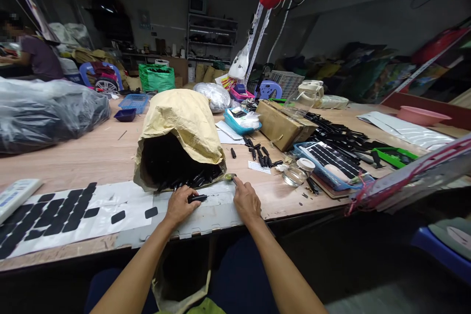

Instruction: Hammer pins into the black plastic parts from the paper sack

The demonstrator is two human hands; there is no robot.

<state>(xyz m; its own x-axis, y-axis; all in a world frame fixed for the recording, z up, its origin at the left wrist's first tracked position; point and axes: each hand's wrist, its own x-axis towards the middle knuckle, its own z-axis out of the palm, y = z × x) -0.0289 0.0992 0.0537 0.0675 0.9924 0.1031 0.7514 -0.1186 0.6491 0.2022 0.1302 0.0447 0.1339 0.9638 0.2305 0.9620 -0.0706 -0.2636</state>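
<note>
My left hand (182, 204) is closed on a dark, slim cylindrical piece (198, 197) that points right, low over the grey sheet (217, 208) at the table's front edge. Just behind it, a tan paper sack (180, 115) lies with its mouth toward me, and many similar black pieces (193, 179) spill from inside. My right hand (248, 202) pinches a small tool with a yellowish-green end (230, 176), close to the sack's right corner. The part of that tool inside my fingers is hidden.
Black square pads (118, 217) lie on white backing at left, near a white box (18, 196). Loose black pieces (263, 154), a clear jar (294, 175), a blue tray (331, 167) and a cardboard box (283, 125) stand right. A person (39, 56) sits far left.
</note>
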